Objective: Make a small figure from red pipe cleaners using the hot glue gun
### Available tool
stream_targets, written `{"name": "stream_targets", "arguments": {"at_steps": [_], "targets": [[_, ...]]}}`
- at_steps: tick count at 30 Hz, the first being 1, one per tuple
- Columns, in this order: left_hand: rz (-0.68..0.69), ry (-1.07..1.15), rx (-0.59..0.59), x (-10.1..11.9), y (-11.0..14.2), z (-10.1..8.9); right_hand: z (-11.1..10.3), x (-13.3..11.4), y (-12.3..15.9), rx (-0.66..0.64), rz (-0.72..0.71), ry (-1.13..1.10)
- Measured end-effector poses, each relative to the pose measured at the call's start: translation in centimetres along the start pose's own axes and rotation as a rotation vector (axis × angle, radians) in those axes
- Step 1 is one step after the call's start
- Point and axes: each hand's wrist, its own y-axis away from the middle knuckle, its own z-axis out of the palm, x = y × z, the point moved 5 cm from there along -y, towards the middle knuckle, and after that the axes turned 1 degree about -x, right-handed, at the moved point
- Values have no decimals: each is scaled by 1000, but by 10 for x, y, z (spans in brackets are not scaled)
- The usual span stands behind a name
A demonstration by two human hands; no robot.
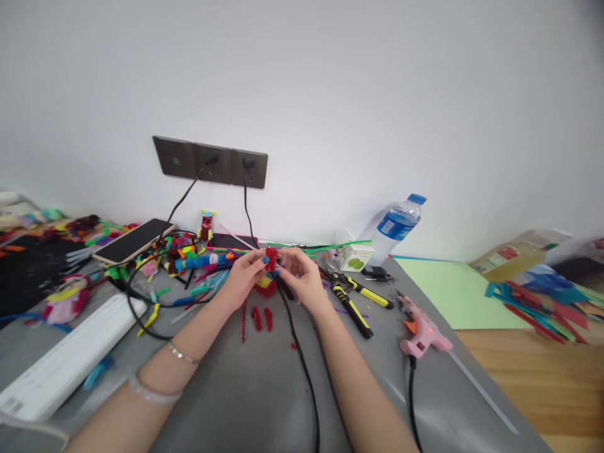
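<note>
Both hands meet over the middle of the grey table [264, 390]. My left hand [243, 277] and my right hand [302, 274] pinch a small red fuzzy pipe-cleaner piece [270, 258] between their fingertips, held a little above the table. Just under it lies a red and yellow pipe-cleaner figure [265, 286]. Three short red pipe-cleaner bits [257, 318] lie on the table below my hands. A black cable [302, 365] runs between my forearms.
Yellow-handled pliers [353, 302] and a pink glue gun [419, 333] lie to the right. A water bottle [396, 226] leans at the wall. Coloured pipe cleaners [189, 258], a phone [134, 240] and a white power strip [70, 358] fill the left. Green paper [453, 289] is at right.
</note>
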Motion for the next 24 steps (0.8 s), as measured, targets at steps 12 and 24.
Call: {"name": "stream_targets", "arguments": {"at_steps": [12,24], "targets": [[-4,-7,16,-1,0,-2,0,-1,0,4,-19,18],[-19,-10,29,-2,0,-2,0,-2,1,15,-40,55]]}}
